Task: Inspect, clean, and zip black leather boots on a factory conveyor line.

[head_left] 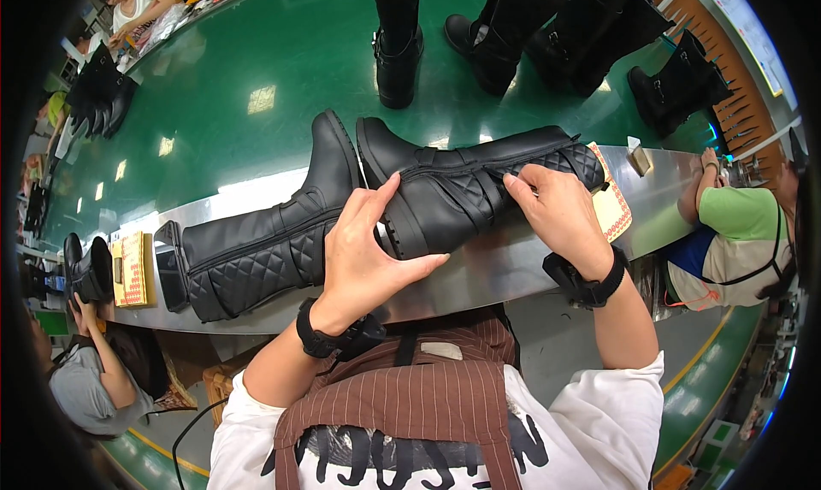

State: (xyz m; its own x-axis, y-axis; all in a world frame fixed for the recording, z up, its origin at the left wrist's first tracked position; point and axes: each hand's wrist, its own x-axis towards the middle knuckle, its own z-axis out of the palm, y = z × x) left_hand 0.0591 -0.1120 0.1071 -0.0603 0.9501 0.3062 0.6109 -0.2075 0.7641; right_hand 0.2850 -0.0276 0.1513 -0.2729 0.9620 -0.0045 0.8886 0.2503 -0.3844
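Note:
Two tall black boots with quilted shaft panels and long side zippers lie on the metal edge of the table. The left boot (256,255) points its toe away from me, and its sole faces the right boot (462,178). My left hand (363,246) is open, thumb and forefinger spread wide, with its palm side at the right boot's sole and heel. My right hand (558,212) is closed in a pinch over that boot's shaft, beside the zipper and a strap. What its fingertips hold is too hidden to name.
A green table (282,97) bears several more black boots (399,50) at its far side. Yellow patterned cards (131,268) lie past the left boot's shaft, with another card (611,206) at the right. People work at left (94,387) and right (740,225).

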